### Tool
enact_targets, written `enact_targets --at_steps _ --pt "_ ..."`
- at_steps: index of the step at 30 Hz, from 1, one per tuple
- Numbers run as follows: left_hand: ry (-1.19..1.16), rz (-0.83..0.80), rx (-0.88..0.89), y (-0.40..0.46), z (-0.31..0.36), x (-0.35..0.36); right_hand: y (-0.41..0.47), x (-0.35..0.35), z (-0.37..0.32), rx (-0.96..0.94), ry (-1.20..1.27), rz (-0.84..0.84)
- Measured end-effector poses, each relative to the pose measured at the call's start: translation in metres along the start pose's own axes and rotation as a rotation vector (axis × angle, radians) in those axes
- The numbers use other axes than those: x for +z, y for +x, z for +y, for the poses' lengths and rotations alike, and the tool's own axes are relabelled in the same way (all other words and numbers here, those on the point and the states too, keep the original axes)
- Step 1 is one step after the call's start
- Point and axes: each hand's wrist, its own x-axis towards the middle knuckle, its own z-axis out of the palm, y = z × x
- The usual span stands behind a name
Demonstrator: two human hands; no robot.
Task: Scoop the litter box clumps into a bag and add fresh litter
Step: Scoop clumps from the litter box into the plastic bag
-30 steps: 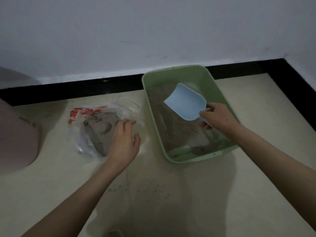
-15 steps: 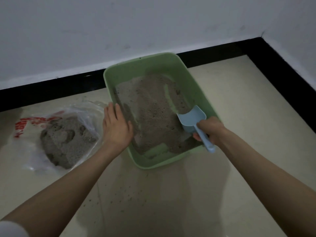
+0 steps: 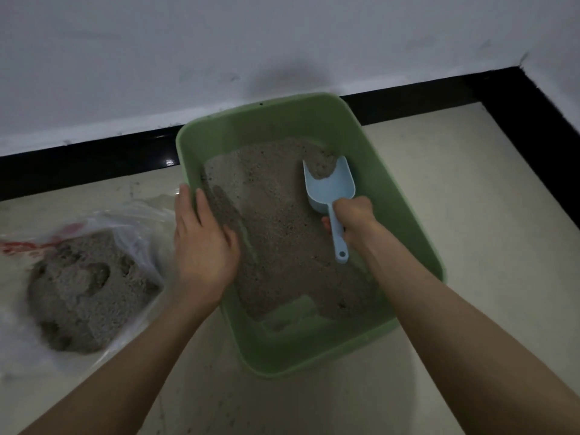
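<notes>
A green litter box [image 3: 408,196] stands on the floor against the wall, holding grey-brown litter [image 3: 276,221] with a bare patch near its front end. My right hand [image 3: 353,215] grips the handle of a light blue scoop [image 3: 329,189]; the scoop's mouth is dug into the litter at the far right of the box and holds some. My left hand [image 3: 201,243] rests flat with straight fingers on the box's left rim. A clear plastic bag [image 3: 138,221] with red print lies on the floor to the left, with a heap of litter inside it.
A white wall [image 3: 219,42] with a black baseboard [image 3: 88,164] runs behind the box and turns the corner at the right. Loose litter grains dot the beige floor tiles [image 3: 470,215] in front of the box.
My left hand left the bag and came to the box's left rim. The scoop went from lifted over the box down into the litter, then forward toward the far right.
</notes>
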Motion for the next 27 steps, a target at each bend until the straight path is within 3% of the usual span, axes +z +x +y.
enact_targets --at_steps 6,14,27 --pt "-0.006 0.063 0.031 0.002 -0.003 0.005 0.036 0.014 -0.027 -0.005 -0.051 -0.016" --pt "-0.067 0.085 0.03 0.003 -0.004 0.007 0.063 0.013 -0.015 0.007 0.255 0.018" --pt "-0.005 0.024 -0.014 0.005 -0.004 0.008 0.06 0.002 -0.012 0.011 0.331 -0.139"
